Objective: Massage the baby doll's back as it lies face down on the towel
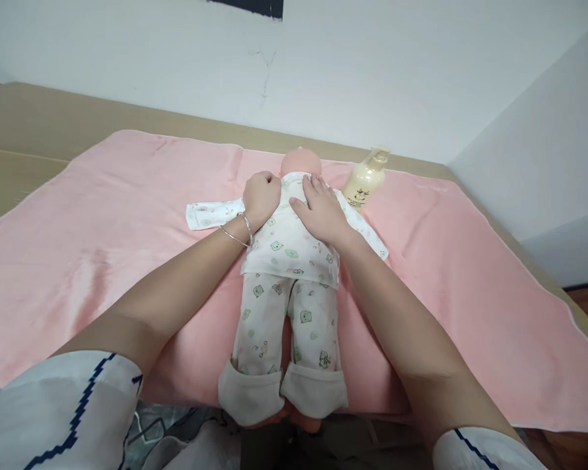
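Note:
A baby doll (300,162) lies stretched out with its bare head away from me, its face not visible. It wears a white printed top (294,251) and matching trousers (313,326) with wide turned-up cuffs. My left hand (263,198), a bangle at its wrist, is curled into a loose fist against the doll's left-side shoulder as I see it; the inside of the fist is hidden. Flat on the upper right of the top rests my right hand (321,210), fingers stretched out. Both doll sleeves spread sideways.
Beneath the doll a pink cloth (142,196) covers most of the wooden table (39,111). A pale yellow pump bottle (366,178) stands on the cloth near the right sleeve. A white wall (176,65) rises behind the table's far edge.

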A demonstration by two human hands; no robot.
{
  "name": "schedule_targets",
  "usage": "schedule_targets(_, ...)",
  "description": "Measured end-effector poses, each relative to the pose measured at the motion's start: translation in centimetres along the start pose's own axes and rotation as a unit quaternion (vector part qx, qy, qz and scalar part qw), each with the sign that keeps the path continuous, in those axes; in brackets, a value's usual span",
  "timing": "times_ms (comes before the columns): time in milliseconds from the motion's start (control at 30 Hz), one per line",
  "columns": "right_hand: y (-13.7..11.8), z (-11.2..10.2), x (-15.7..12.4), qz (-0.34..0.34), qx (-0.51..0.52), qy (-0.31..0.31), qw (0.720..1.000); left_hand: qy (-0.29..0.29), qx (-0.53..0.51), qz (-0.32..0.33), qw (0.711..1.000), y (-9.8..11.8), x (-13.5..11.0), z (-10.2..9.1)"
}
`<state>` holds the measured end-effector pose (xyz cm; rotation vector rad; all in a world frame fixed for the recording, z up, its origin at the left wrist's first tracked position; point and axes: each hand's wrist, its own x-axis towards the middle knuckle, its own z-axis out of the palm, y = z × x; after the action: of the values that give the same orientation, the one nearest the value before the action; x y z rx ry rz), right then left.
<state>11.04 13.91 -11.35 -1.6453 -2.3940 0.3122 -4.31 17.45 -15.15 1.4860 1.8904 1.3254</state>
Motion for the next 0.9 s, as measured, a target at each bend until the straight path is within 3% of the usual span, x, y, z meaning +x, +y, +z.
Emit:
schedule_targets(167,-3.0,0.4,-2.4,0.054,-0.068,0.007,0.996,0.002,0.0,-0.009,1.0,0.3,-0.2,-0.1)
schedule_targets(333,-5.1,1.6,-4.0,-0.017,-0.109,0.058,0.992,0.009,-0.011,-0.004,1.0,0.2,-0.2,-0.1)
schedule_targets(533,-2.6,1.4,-1.6,-0.075,-0.03,0.03,0.996,-0.007,0.04,0.011,0.999,0.1,0.0,-0.3)
schedule_targets(667,-0.5,0.9,0.4,-0.014,0.026,0.026,0.999,-0.054,0.153,0.051,0.985,1.7,-1.2,-1.0)
schedule_targets(767,0.3,0.7,1.0,0.042,0.046,0.032,0.998,-0.118,0.258,0.124,0.951,3.5,-3.3,-1.4)
schedule_targets(900,0.9,0.2,0.7,0.022,0.015,0.038,0.999,-0.118,0.301,0.185,0.928,4.3,-5.6,-1.4)
